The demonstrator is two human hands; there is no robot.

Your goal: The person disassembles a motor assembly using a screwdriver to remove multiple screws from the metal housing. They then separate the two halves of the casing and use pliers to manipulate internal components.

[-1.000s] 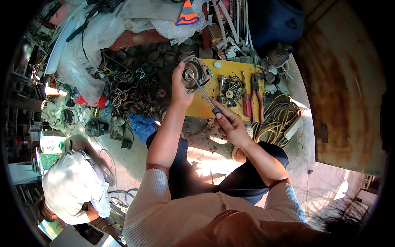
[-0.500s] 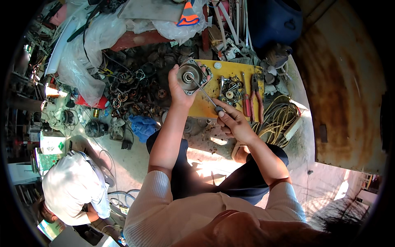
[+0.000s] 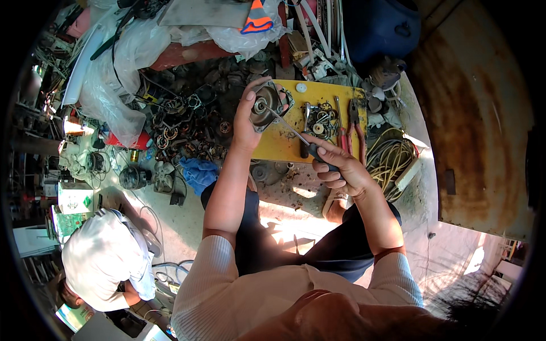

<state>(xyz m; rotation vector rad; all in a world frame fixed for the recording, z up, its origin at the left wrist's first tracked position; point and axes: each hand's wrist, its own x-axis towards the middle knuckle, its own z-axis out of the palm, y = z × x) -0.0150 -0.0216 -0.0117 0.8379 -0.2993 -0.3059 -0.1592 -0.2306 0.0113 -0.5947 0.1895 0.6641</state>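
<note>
Grey metal fills the left hand [image 3: 245, 122], which is clamped around a round motor housing [image 3: 267, 105] held up over the near edge of a yellow board [image 3: 284, 145]. The right hand [image 3: 335, 167] is closed on the dark handle of one screwdriver [image 3: 290, 132], whose shaft slants up to the middle of the housing. To do this well, I judge the tip should sit square in its seat and the housing be braced firmly so the blade does not skid toward the thumb. Outward on the board lie one small metal part with windings [image 3: 319, 120] and one pair of red-handled pliers [image 3: 357, 128]; one coil of pale cable [image 3: 392, 162] lies just beside it. A person in white [image 3: 105, 261] crouches well apart, lower left.
</note>
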